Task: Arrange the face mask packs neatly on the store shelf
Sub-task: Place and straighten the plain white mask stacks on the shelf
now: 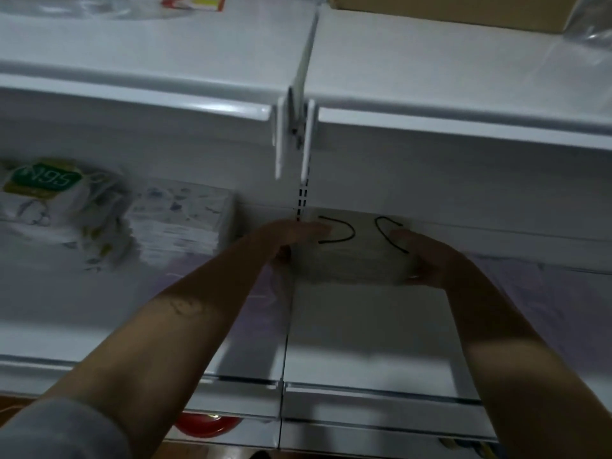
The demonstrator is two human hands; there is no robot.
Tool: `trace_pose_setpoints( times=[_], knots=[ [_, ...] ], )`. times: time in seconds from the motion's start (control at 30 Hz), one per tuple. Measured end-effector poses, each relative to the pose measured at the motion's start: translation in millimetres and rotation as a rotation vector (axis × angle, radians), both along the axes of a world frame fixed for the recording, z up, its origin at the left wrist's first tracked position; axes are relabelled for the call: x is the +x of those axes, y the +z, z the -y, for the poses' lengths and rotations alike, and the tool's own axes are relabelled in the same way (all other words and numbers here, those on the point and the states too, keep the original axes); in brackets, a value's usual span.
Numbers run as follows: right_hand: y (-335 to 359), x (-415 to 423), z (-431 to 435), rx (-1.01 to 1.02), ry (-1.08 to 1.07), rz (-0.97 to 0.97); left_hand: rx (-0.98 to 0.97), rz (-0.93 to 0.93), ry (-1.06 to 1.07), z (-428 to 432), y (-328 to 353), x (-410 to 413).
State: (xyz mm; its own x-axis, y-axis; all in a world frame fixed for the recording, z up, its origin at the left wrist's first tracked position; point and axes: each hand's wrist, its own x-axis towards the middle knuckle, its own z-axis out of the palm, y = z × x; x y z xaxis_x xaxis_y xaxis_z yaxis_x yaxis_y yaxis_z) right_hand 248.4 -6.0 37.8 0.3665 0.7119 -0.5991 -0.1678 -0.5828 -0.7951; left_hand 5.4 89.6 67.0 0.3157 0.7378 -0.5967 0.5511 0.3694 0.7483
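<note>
The placing step is in hand: a mask pack point(359, 260) (white, black ear loops showing on top) sits at the back of the shelf point(364, 329), just right of the upright divider. The left hand point(294, 235) clasps its left end and the right hand point(427, 260) its right end, so each grip is closed on the pack, fingers over the top. Next, I judge, it needs squaring against the back wall and a gentle release, in line with the stack of packs point(182, 223) and the N95 pack point(43, 183) further left.
</note>
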Motion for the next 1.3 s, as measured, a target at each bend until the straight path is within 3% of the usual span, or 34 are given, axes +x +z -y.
trace_pose_setpoints(
  times=[0.13,0.2,0.37,0.53,0.7,0.8,0.93,1.03,1.17,1.3],
  knots=[
    [-5,-9,-12,-0.02,0.023,0.044,0.008,0.013,0.015,-6,-5,-2],
    [-10,-19,-18,-0.026,0.011,0.03,0.185,-0.04,-0.02,-5,0,-4],
    [-23,-45,-34,-0.007,-0.018,0.009,0.762,-0.373,-0.022,33,12,-37],
    [-18,-64,-40,0.041,-0.012,0.019,0.921,-0.365,0.145,60,-12,-101],
    [-16,-93,8,0.241,-0.464,0.437,0.813,-0.345,0.581,60,-39,-184],
    [-27,-147,36,0.135,-0.174,0.274,0.49,-0.351,0.615,49,-50,-219],
    [-29,-195,24,0.027,0.112,0.134,0.123,-0.086,0.563,34,-54,-220],
    [-28,-209,8,0.082,0.182,0.138,0.103,-0.039,0.444,16,-58,-211],
    [-39,-221,-1,0.046,0.17,0.26,0.151,-0.161,0.271,10,-59,-196],
    [-48,-226,12,0.068,0.055,0.212,0.15,-0.116,0.307,28,-68,-191]
  ],
)
